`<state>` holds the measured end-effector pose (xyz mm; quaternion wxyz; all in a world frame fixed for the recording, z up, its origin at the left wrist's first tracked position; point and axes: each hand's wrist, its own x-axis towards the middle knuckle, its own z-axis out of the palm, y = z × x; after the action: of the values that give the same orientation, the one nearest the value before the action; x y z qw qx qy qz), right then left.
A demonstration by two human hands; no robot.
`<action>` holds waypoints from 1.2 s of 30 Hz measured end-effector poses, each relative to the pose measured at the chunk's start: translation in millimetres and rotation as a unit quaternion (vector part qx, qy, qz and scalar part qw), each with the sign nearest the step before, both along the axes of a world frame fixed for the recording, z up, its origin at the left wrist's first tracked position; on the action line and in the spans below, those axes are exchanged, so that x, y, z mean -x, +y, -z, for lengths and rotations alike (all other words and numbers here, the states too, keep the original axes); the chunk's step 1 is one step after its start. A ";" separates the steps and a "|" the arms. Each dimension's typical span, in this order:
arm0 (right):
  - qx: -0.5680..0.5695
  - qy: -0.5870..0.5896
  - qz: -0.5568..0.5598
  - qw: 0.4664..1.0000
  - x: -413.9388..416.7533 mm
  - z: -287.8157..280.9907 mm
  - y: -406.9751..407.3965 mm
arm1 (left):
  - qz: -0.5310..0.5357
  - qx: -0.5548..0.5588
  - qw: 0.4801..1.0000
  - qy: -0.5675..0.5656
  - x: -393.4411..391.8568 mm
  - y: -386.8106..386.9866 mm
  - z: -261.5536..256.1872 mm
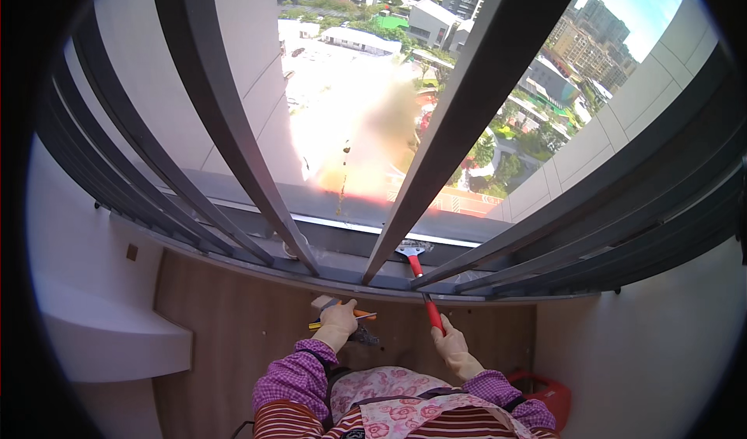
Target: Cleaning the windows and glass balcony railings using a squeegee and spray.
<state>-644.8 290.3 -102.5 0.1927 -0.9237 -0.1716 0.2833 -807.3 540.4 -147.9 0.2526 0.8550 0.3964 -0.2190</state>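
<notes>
My right hand point(450, 340) grips the red handle of a long-handled scraper point(433, 313). The scraper passes between the dark metal railing bars, and its wide head point(413, 246) rests at the ledge point(350, 238) beyond them. In my left hand point(339, 322) is a bundle of small tools point(324, 303), including a pale flat piece, perhaps a brush or blade, and yellow and orange handles. A grey tangled clump point(366, 336), like steel wool, shows just below that hand; whether I hold it or it lies on the floor, I cannot tell.
Thick railing bars point(467, 101) rise before me, with a lower rail point(350, 287) across. Far below, outside, are buildings and trees. A round whitish object point(292, 246) sits behind a bar. Beside me on the wood-look floor point(222, 322) stands a red plastic container or stool point(554, 401).
</notes>
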 end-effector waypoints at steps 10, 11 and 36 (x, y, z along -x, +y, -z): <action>-0.064 -0.012 0.031 0.997 -22.9 17.4 -31.2 | -0.108 0.037 0.993 0.009 105.5 0.5 -10.3; -0.050 -0.005 0.018 0.999 -22.4 13.8 -37.1 | -0.123 0.037 0.992 0.020 116.8 -1.4 -11.7; 0.012 -0.026 -0.178 0.984 52.0 -2.0 72.7 | -0.253 0.037 0.966 0.043 243.4 -24.1 -31.0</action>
<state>-696.8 362.9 -100.5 0.1238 -0.8875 -0.3348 0.2913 -1050.7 516.3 -116.9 0.3138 0.7068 0.6020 -0.1989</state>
